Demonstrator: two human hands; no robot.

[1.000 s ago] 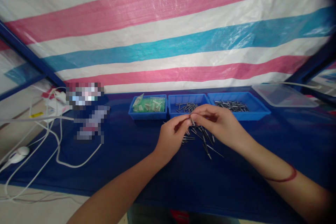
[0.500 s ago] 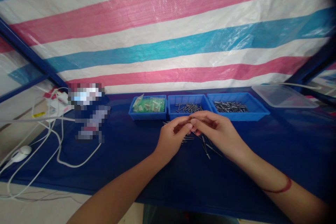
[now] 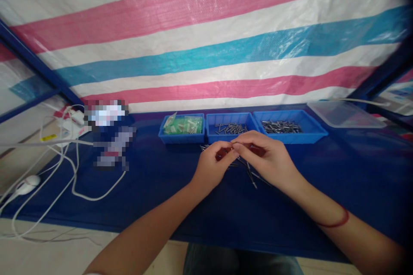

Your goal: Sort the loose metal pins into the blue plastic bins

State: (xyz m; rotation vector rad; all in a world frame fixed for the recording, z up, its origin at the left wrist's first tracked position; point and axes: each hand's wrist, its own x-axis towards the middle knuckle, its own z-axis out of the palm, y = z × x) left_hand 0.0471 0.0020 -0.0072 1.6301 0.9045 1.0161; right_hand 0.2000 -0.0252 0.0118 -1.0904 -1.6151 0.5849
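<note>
My left hand (image 3: 214, 161) and my right hand (image 3: 266, 154) meet over the table, thumbs and fingertips pinched together. Whatever lies between the fingertips is hidden or too small to name. Under and behind the hands is a loose pile of thin metal pins (image 3: 251, 175), looking like rivets, partly covered by my fingers. Just beyond stands a blue bin (image 3: 211, 138) with similar metal pieces (image 3: 235, 129). Right of it, another blue bin (image 3: 306, 139) holds darker metal pins (image 3: 280, 127). The left blue bin (image 3: 182, 139) contains small clear-and-green packets (image 3: 183, 124).
White cables (image 3: 75, 180) and a power strip (image 3: 69, 131) lie on the left of the blue table (image 3: 145, 206), with a white rounded device (image 3: 29, 184). A translucent lid (image 3: 346, 115) rests at the back right. A striped sheet (image 3: 206, 60) hangs behind.
Both hands stay together over the pile, with the fingertips shifting slightly. The camera view has moved a little, so the table and bins sit slightly higher.
</note>
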